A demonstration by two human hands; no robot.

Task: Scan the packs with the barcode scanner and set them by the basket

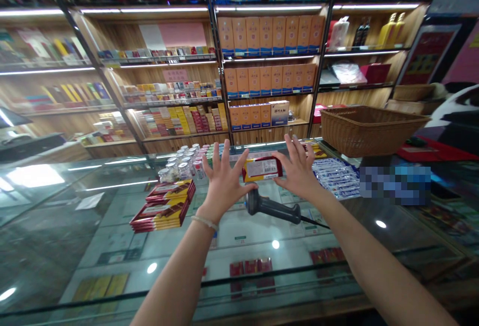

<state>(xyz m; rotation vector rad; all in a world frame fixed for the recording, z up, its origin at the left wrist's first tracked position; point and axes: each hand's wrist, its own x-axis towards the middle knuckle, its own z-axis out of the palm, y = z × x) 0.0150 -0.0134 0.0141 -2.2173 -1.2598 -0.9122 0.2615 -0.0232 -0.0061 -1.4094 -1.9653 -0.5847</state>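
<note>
A red and yellow chocolate bar pack [263, 168] is between my hands, its label and barcode facing me. My right hand [298, 170] grips its right end between thumb and forefinger, with the other fingers raised. My left hand [225, 182] is spread at the left end, forefinger and thumb close to its edge; contact there is unclear. Just below the pack, a dark handheld barcode scanner [275, 207] lies on the glass counter [239, 261], its cable running right under my right forearm. Left of my left hand are stacked chocolate bar packs [164, 208].
Small jars [183, 159] stand behind the stacks. Blue and white packets [335, 177] lie to the right, near a wicker basket [372, 126]. Shelves hold orange boxes [265, 36] and many small packs at the back. A pixelated patch covers something on the right.
</note>
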